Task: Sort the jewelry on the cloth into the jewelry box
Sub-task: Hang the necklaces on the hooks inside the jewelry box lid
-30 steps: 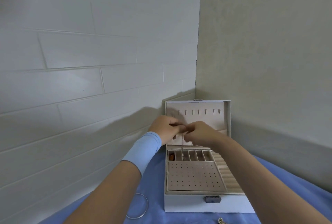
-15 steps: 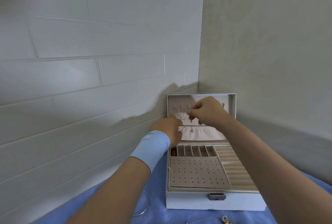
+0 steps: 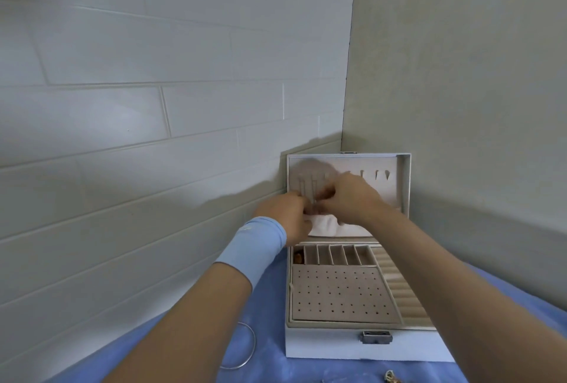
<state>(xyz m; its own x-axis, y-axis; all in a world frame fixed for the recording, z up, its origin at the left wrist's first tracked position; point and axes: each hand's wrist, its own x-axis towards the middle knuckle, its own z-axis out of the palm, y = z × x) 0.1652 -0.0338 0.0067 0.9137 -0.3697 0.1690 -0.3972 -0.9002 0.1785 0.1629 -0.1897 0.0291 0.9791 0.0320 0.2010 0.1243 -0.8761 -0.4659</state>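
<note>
Both hands work a necklace point(image 3: 309, 195) at the lid of the jewelry box point(image 3: 337, 349).
Lower left, a bangle point(image 3: 254, 344) lies on the cloth point(image 3: 270, 358). Right of centre, the left hand point(image 3: 288, 215) sits just left of the necklace's upright strands, the right hand point(image 3: 351, 198) just right, equally near; fingers curl inward, but blur hides whether either pinches it.

Jewelry box point(image 3: 322, 349) — open; on blue cloth point(image 3: 270, 306)

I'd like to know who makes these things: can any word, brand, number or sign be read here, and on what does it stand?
None can be read.
The blue wristband bears a small pale mark, too blurred to read.
The jewelry box and its metal latch show no lettering.
</note>
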